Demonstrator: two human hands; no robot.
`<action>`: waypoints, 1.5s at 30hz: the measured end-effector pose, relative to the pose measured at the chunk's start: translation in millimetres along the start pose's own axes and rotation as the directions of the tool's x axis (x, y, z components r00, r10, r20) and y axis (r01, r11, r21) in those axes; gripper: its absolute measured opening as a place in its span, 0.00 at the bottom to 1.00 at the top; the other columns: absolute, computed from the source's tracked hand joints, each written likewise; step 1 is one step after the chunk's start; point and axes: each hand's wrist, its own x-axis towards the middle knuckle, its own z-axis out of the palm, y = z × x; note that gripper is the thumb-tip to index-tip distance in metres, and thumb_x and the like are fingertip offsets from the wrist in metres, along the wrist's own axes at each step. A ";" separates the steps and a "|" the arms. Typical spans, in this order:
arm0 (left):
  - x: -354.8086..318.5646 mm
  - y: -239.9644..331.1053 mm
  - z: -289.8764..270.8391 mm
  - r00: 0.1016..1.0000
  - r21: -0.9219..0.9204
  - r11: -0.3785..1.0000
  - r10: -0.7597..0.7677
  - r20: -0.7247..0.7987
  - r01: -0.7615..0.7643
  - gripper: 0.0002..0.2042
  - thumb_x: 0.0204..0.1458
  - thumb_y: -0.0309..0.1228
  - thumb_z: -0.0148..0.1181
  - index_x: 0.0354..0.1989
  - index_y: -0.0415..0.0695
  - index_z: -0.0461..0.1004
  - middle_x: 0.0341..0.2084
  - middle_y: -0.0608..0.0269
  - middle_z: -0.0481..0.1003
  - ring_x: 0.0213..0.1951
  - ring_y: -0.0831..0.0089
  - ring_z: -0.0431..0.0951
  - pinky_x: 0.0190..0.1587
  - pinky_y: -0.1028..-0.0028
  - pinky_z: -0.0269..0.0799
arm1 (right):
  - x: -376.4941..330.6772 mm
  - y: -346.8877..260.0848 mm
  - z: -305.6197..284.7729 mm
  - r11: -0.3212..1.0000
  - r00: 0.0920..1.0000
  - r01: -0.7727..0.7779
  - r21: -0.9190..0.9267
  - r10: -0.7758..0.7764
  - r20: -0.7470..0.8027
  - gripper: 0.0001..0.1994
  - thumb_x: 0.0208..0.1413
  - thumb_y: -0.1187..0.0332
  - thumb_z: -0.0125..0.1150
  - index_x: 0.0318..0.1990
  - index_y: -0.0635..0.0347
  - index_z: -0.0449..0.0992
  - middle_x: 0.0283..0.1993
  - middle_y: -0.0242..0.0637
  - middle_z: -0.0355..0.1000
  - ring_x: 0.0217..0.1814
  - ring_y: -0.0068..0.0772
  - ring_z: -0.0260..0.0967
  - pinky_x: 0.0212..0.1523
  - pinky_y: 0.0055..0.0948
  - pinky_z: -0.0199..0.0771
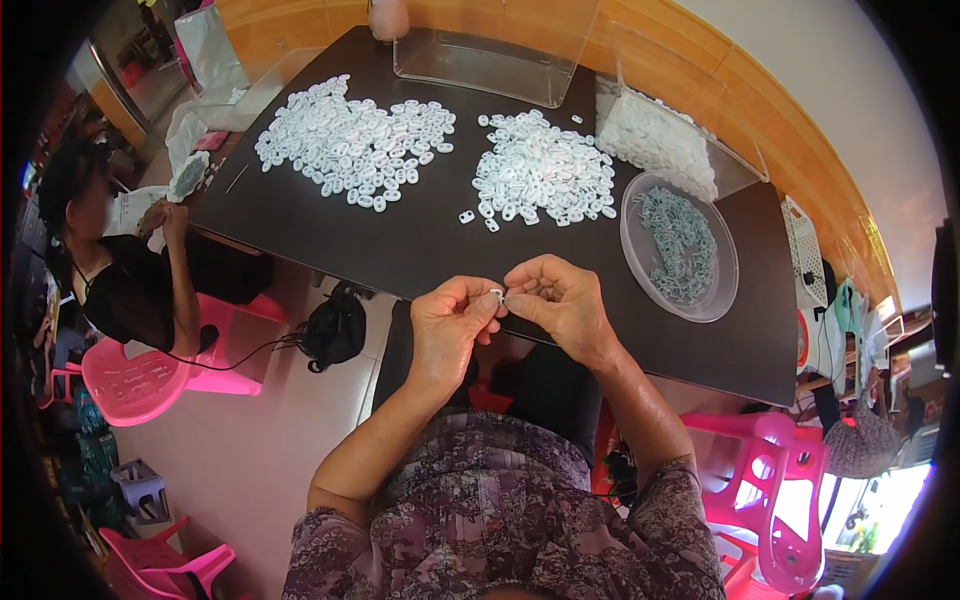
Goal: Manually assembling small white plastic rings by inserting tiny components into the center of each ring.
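Note:
My left hand and my right hand meet at the near edge of a black table. Together their fingertips pinch a small white plastic piece. Two heaps of the same small white pieces lie on the table, a left heap and a right heap. To the right of my right hand stands a round clear dish holding several small grey-green parts.
Clear plastic boxes stand at the table's far edge, one at the right filled with white pieces. Another person sits at the left on a pink chair. A black bag lies on the floor. Pink chairs stand at right.

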 end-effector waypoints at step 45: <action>4.4 -3.3 -14.4 0.982 0.008 0.993 0.122 -0.144 -0.122 0.04 0.53 0.22 0.55 0.33 0.35 0.74 0.23 0.66 0.73 0.21 0.85 0.69 0.21 0.85 0.64 | 21.2 4.3 31.0 0.825 0.972 0.194 -0.531 -0.234 -0.008 0.05 0.51 0.72 0.53 0.29 0.65 0.71 0.27 0.41 0.68 0.31 0.38 0.66 0.33 0.33 0.66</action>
